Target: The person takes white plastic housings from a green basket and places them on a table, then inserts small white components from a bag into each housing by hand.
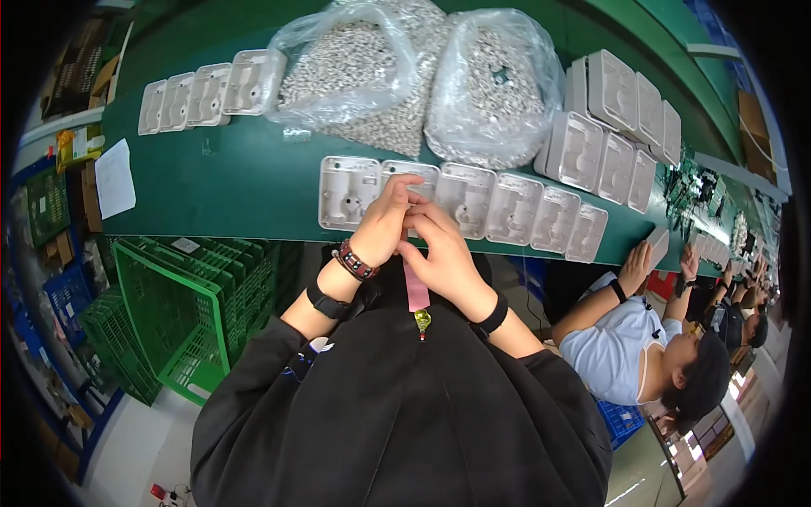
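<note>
My left hand and my right hand meet at the table's near edge, in front of the row of grey plastic housings. The fingers of both hands are bent together and touch one another. Whatever is between them, if anything, is hidden. Behind the fingers, the second housing from the left is partly covered. A pink strip runs down from under my right hand to a yellow-green charm against my dark clothes.
Two clear plastic bags of small pale parts stand behind the row. More housings line the back left; others are stacked at right. A paper sheet, green crates and a co-worker flank me.
</note>
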The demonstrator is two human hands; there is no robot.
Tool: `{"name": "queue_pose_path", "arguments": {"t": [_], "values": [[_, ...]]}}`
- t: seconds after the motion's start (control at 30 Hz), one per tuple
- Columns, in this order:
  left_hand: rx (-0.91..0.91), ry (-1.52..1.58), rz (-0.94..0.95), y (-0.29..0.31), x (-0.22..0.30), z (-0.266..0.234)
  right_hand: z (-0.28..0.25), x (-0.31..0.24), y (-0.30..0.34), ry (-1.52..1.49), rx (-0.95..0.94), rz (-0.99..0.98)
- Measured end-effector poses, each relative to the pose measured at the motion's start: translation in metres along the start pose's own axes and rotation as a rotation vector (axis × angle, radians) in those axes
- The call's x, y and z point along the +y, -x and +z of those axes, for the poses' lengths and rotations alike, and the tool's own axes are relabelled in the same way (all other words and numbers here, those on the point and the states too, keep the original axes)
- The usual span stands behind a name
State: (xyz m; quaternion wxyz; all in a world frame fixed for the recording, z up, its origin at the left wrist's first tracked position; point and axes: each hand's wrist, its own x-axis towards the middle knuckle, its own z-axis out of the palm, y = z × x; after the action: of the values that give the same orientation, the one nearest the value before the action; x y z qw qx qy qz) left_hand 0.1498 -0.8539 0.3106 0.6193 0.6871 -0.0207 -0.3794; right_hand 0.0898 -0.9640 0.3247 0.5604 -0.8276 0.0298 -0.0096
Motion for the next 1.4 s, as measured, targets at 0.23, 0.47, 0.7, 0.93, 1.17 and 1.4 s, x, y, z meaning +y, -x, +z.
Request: {"name": "queue_pose_path", "arguments": {"t": [0.23,0.47,0.7,0.93,1.17,1.4], "values": [[-0.200,0.154,-0.158,0.007,-0.004,-0.054,0.033,-0.017,-0.026,0.269,-0.190,-0.087],[-0.313,0.398,-0.261,-0.001,-0.022,-0.092,0.052,-0.007,-0.041,-0.148,0.030,0.208],[-0.034,-0.155,0.272,0.000,-0.029,-0.090,0.046,0.006,-0.049,-0.495,-0.012,0.399],[-0.070,-0.367,0.208,0.011,-0.021,-0.098,0.055,0.016,-0.044,-0.438,-0.247,0.631],[-0.189,0.372,-0.055,0.008,-0.065,-0.115,0.049,0.007,-0.064,-0.061,-0.444,-0.017],[0.170,-0.246,0.033,0.006,-0.072,-0.121,0.037,0.042,-0.097,0.542,-0.382,-0.354]]}}
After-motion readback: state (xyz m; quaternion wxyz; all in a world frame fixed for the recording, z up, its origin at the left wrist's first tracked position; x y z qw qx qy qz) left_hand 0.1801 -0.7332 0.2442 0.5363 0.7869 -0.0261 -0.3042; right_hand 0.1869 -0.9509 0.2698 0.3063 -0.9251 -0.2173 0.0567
